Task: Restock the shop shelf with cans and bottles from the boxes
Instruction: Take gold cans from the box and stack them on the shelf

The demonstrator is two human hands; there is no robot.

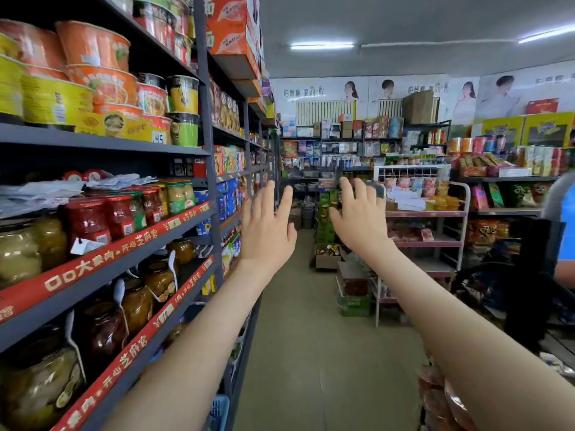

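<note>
Both arms reach straight out down the shop aisle. My left hand (267,231) and my right hand (357,222) are raised side by side, palms forward, fingers spread, holding nothing. The dark metal shop shelf (102,141) runs along my left, with noodle bowls on top, red-lidded jars (118,213) on the middle tier and large fruit jars (137,303) below. An open cardboard box of cans (326,255) sits on the floor far ahead, beyond my right hand. A green crate (354,303) with red contents stands nearer.
A pink wire rack (435,241) of snacks stands right of the aisle. A person in a blue sleeve (566,231) is at the right edge, beside a dark chair. Packaged goods (441,396) lie low on the right. Bare floor (311,337) runs down the aisle.
</note>
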